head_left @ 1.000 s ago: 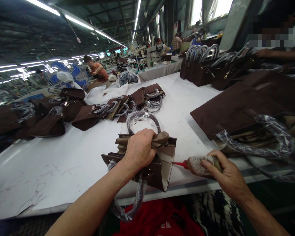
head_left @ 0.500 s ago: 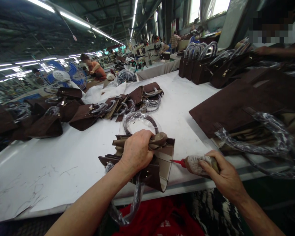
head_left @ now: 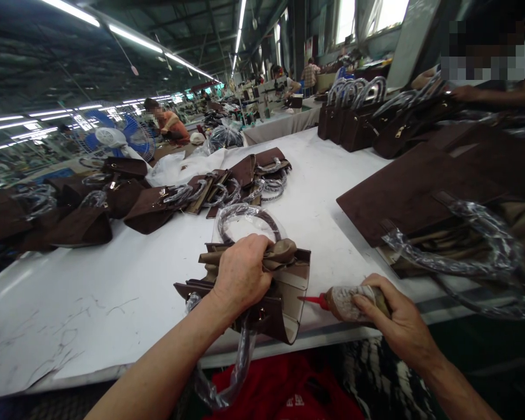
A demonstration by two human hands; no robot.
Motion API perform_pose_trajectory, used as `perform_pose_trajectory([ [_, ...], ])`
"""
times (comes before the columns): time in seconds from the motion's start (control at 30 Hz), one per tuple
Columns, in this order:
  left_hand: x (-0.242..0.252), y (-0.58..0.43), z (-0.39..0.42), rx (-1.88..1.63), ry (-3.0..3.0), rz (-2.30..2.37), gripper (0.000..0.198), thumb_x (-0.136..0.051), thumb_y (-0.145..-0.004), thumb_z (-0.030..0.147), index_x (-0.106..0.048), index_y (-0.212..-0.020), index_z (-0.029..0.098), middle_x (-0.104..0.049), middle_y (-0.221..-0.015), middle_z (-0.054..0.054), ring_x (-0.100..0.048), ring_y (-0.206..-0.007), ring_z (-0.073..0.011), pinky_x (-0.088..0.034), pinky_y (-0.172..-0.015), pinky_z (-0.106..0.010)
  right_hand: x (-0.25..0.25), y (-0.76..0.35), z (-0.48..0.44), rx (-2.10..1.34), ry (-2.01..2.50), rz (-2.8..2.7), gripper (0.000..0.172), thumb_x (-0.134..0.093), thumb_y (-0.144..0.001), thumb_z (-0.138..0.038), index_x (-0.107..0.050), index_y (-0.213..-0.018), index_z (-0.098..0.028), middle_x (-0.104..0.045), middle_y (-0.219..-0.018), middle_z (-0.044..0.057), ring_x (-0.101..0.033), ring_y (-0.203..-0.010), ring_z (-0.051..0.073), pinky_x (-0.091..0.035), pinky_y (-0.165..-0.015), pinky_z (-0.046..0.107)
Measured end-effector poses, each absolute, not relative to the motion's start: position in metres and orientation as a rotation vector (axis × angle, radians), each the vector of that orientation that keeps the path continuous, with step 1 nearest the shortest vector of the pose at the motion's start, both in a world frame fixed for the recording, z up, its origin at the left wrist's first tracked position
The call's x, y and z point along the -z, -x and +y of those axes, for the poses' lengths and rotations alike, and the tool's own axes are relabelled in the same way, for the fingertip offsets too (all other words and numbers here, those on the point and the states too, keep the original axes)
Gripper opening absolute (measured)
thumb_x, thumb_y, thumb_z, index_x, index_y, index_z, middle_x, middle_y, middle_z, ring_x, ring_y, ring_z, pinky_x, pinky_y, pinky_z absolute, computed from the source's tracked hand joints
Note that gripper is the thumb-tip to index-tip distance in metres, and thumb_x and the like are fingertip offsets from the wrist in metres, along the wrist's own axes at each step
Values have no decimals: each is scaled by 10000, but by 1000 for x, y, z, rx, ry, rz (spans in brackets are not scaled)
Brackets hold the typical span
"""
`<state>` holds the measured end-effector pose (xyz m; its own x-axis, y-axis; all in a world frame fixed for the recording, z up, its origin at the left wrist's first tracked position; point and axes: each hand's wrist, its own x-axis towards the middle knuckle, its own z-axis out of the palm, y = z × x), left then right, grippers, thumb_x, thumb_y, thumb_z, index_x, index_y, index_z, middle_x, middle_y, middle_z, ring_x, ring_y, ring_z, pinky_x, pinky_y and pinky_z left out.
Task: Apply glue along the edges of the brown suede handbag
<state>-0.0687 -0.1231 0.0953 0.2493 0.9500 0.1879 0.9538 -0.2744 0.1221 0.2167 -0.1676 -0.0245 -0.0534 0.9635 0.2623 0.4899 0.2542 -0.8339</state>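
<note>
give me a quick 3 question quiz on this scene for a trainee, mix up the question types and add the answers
1. Which hand holds the bottle?
2. True or false: the bottle's nozzle is blue.
3. Fill in the blank: the handles of the bag in the left hand are wrapped in clear ____.

Key:
1. The right hand.
2. False; it is red.
3. Plastic.
</note>
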Motion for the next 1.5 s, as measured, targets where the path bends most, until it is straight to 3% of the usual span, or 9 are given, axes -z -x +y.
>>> perform_pose_trajectory([
  [0.5, -91, 73, -128, 468, 2483, -1861, 190, -629, -783, 106, -636, -944, 207, -704, -915, -37, -673, -909, -265, -502, -787, -359, 23, -216, -180, -670, 1267, -1772, 184, -597, -969, -400, -571, -859, -254, -534, -695, -42, -513, -588, 146, -418, -555, 266],
  [0.97, -93, 75, -133, 477, 2467, -1907, 244, -640, -765, 91, -646, -976, 214, -714, -944, -35, -677, -938, -257, -504, -811, -350, 19, -212, -184, -521, 1185, -1798, 152, -597, -964, -388, -598, -901, -251, -624, -765, 31, -598, -667, 203, -494, -603, 322],
  [1.37, -92, 76, -136, 508, 2480, -1897, 247, -634, -753, 86, -650, -965, 211, -710, -923, -37, -677, -920, -253, -517, -808, -352, 16, -213, -193, -573, 1263, -1783, 145, -599, -966, -389, -589, -894, -264, -597, -743, -19, -568, -604, 159, -459, -565, 269],
  [1.5, -92, 78, -139, 525, 2483, -1892, 296, -637, -733, 72, -661, -992, 213, -718, -938, -39, -679, -922, -255, -523, -816, -356, 20, -211, -201, -636, 1189, -1825, 73, -595, -972, -319, -586, -922, -266, -594, -754, -25, -592, -624, 151, -473, -568, 246],
])
